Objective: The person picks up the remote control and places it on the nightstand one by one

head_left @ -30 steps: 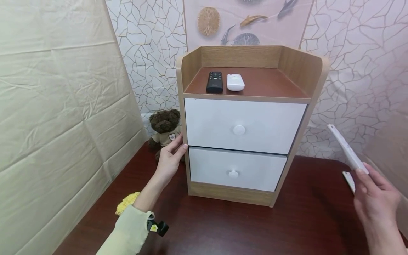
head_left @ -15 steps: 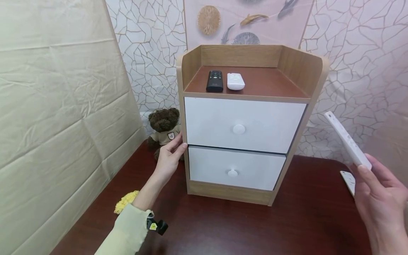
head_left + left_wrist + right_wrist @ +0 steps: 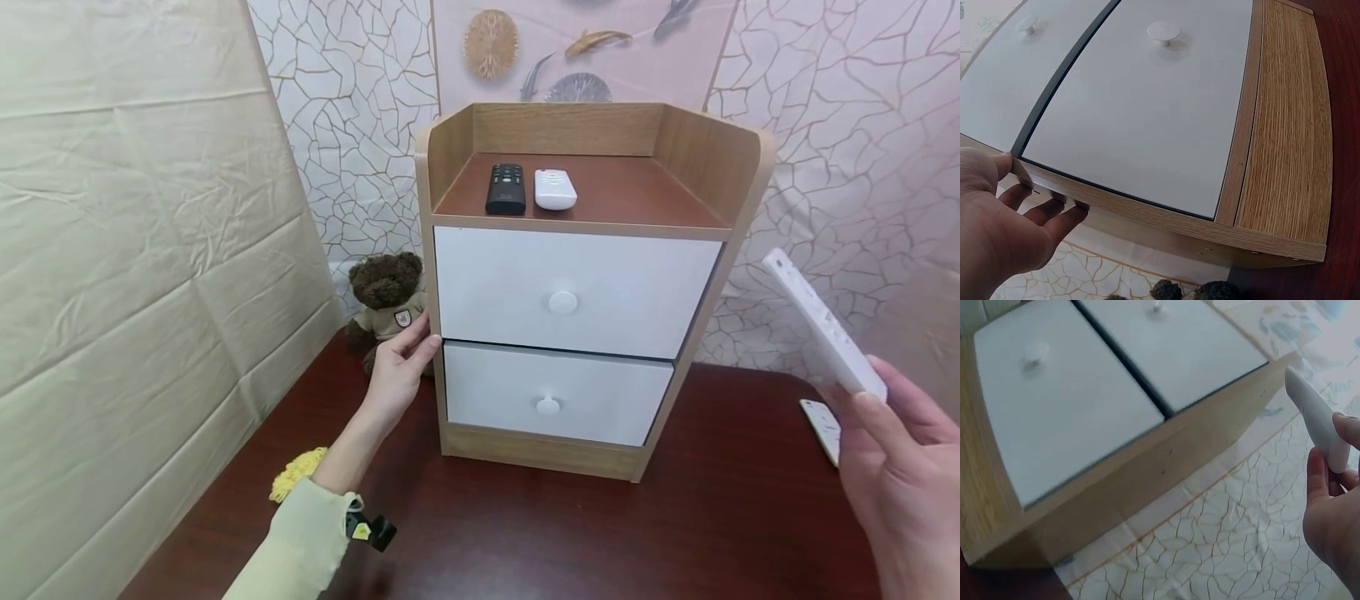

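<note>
One long, slim, white plastic remote control point(image 3: 827, 329) tilts in the air at my right, its back a smooth rounded shell, its face dotted with small marks. My right hand point(image 3: 903, 467) pinches its lower end between thumb and fingers. Well apart from it, my left hand point(image 3: 397, 371) holds the left front edge of a boxy wood-grain cabinet point(image 3: 543, 454), thumb on the narrow edging, slightly bent fingers against the flat outer side. Both the smooth white upper drawer point(image 3: 495, 283) and the matching lower drawer point(image 3: 487, 387) carry a round white knob on a short stem. On the cabinet's red-brown top, within raised wooden walls, an oblong black remote point(image 3: 506, 192) lies just beside a stubby, round-ended white remote point(image 3: 555, 192). Near my right hand, a flat white slab point(image 3: 822, 429) with rounded corners rests on the glossy dark-red table point(image 3: 525, 542). A curly-furred brown teddy bear point(image 3: 386, 283) in a khaki top sits partly hidden by the cabinet's left side; a stringy yellow bundle point(image 3: 296, 477) lies by my left forearm. Creased cream cloth point(image 3: 150, 192) hangs at the left, and gold crack-like lines vein the white wall covering point(image 3: 345, 125) behind.
</note>
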`<state>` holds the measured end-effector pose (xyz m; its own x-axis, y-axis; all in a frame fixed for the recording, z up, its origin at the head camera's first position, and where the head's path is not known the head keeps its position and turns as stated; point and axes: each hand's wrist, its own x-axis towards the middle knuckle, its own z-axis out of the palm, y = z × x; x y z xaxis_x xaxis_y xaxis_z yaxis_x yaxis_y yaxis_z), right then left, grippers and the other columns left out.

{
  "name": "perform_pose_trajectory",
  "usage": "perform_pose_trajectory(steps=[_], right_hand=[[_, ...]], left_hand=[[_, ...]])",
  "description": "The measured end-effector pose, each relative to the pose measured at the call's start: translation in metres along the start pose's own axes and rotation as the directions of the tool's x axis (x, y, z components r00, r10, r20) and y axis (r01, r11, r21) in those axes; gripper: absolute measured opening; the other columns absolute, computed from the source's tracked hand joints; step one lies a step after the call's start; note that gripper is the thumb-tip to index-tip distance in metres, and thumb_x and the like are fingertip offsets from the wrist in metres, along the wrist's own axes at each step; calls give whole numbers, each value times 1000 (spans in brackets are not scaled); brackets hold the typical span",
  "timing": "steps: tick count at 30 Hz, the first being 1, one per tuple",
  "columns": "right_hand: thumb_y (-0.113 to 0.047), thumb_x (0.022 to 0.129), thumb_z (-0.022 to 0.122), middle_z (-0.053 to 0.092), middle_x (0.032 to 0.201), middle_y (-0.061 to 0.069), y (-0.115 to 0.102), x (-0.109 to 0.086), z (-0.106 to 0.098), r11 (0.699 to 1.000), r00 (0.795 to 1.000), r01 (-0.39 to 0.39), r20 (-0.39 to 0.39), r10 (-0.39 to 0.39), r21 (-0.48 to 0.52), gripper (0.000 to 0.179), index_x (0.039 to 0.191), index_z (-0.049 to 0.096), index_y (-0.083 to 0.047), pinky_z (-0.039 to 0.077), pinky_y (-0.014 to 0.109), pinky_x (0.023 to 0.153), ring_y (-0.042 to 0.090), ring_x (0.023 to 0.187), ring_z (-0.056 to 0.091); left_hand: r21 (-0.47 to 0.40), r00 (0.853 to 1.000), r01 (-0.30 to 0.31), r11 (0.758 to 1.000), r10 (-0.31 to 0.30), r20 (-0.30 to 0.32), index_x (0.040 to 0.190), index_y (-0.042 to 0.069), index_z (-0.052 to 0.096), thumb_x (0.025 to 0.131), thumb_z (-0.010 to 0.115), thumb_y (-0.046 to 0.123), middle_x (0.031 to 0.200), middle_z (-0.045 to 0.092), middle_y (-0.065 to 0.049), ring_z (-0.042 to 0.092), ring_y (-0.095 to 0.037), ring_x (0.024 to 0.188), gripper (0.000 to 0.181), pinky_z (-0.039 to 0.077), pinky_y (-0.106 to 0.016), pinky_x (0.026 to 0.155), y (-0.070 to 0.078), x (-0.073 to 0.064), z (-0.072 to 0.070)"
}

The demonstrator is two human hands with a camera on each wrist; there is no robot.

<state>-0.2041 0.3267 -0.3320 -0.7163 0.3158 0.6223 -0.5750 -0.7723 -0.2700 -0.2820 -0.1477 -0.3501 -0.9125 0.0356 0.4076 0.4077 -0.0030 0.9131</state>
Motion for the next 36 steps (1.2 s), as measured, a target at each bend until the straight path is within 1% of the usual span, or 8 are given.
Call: perform_pose_trajectory(steps=[6, 9, 12, 16, 25, 28, 32, 36], right_hand=[[30, 95, 40, 64, 118, 37, -1, 0, 13, 999, 996, -40, 77, 38, 33, 37, 131, 50, 28, 51, 45, 104, 42, 110, 65], [31, 93, 41, 64, 117, 36, 1, 1, 23, 999, 997, -47, 63, 47, 1, 38, 130, 51, 28, 53, 43, 100, 40, 109, 65], [33, 91, 44, 64, 118, 34, 6, 3, 35, 995, 999, -34, 31, 37, -94, 41, 131, 50, 28, 56, 39, 96, 37, 110, 63], [33, 88, 49, 65, 117, 32, 17, 5, 54, 971, 1000, -15, -4, 15, -239, 43, 131, 49, 28, 58, 35, 91, 33, 106, 64], [40, 79, 52, 68, 110, 33, 38, 17, 85, 961, 999, -5, -34, -4, -275, 46, 124, 55, 29, 59, 35, 87, 34, 100, 65], [39, 77, 57, 68, 110, 32, 46, 23, 100, 933, 998, 9, -57, -31, -360, 45, 121, 58, 28, 59, 33, 87, 34, 99, 66], [30, 78, 68, 70, 113, 28, 55, 30, 119, 835, 996, 44, -44, -82, -549, 44, 121, 63, 23, 57, 28, 90, 33, 99, 64], [22, 75, 78, 73, 106, 21, 65, 38, 134, 750, 993, 48, -47, -105, -660, 44, 117, 70, 16, 58, 24, 85, 29, 92, 65]], left_hand=[[-4, 1000, -2, 1000, 2, -2, 156, -4, 34, 106, 55, 4, 162, 32, -19, 36, -28, 147, 55, 36, -39, 116, 0, 0, 0], [-4, 1000, 0, 1000, 0, 1, 156, -4, 34, 107, 55, 5, 162, 32, -18, 35, -28, 147, 55, 36, -39, 116, 1, 0, 0], [4, 1000, 3, 1000, -3, -2, 156, -4, 35, 107, 55, 5, 162, 32, -19, 35, -28, 147, 54, 36, -39, 116, 2, 0, -1], [11, 1000, 4, 1000, -3, -13, 156, -3, 36, 106, 56, 5, 162, 33, -19, 35, -28, 147, 54, 36, -39, 116, 1, 0, -1], [13, 1000, 0, 1000, 0, -18, 156, -1, 38, 106, 57, 7, 161, 36, -16, 37, -26, 146, 54, 37, -40, 115, -2, 2, 1], [9, 1000, -10, 1000, 10, -18, 156, -1, 39, 106, 57, 7, 161, 38, -16, 38, -26, 146, 54, 37, -40, 115, -2, 3, 2], [-5, 1000, -13, 1000, 12, -16, 156, 0, 39, 106, 57, 7, 160, 39, -16, 39, -25, 146, 54, 37, -41, 115, -2, 3, 2], [8, 1000, -1, 1000, 2, -28, 156, 0, 39, 106, 58, 8, 159, 40, -16, 39, -26, 145, 53, 37, -42, 115, -3, 1, 1]])
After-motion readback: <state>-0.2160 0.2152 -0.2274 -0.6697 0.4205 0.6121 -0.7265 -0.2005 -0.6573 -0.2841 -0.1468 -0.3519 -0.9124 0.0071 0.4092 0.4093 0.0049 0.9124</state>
